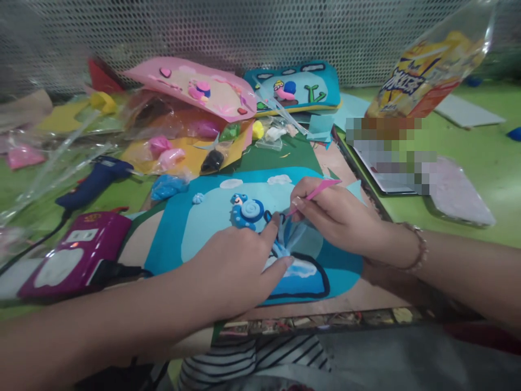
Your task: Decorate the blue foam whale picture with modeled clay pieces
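A blue felt picture board (195, 228) lies in front of me, with a blue clay snail (247, 210) stuck on its light blue panel. My left hand (240, 271) rests flat on the board, its fingers spread and pressing down near a black-outlined cloud shape (309, 277). My right hand (334, 214) pinches a thin pink modelling tool (315, 191), whose tip touches the clay just right of the snail. A beaded bracelet (419, 247) circles my right wrist.
A purple power strip (77, 252) and a blue glue gun (95, 182) lie at the left. Bags of coloured clay (171, 152) and two finished felt boards, pink (195, 89) and blue (301, 87), sit behind. A snack bag (427, 70) stands at the right by a mesh wall.
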Demonstrator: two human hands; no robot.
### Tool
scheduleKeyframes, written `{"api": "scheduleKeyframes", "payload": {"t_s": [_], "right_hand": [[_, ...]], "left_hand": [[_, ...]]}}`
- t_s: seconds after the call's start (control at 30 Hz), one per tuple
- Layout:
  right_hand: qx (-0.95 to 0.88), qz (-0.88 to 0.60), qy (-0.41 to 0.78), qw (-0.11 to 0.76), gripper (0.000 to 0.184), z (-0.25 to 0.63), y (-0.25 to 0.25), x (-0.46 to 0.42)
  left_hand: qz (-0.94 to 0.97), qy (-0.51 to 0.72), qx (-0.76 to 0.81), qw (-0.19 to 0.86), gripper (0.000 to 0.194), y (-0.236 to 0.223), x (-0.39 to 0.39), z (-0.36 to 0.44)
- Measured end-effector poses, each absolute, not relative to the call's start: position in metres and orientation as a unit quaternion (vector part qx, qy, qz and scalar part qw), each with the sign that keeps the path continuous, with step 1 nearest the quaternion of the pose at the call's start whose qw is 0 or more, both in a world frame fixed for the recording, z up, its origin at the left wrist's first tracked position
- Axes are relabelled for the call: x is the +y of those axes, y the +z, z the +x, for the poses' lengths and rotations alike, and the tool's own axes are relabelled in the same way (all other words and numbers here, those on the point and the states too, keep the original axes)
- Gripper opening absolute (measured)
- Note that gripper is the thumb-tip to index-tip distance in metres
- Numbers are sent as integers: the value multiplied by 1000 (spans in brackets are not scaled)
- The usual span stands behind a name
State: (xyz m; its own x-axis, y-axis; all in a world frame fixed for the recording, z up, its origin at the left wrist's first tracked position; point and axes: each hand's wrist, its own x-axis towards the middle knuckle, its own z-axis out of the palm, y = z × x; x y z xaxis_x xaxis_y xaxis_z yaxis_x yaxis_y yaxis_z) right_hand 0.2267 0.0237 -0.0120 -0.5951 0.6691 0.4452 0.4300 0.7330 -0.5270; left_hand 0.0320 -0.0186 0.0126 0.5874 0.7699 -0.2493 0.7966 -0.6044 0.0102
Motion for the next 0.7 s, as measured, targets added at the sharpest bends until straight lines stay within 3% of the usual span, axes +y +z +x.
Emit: {"api": "scheduleKeyframes", "payload": {"t_s": [0.7], "right_hand": [[-899, -279, 182, 284, 17, 223, -4, 15]], "left_hand": [[892, -100, 437, 50, 59, 11, -17, 32]]}}
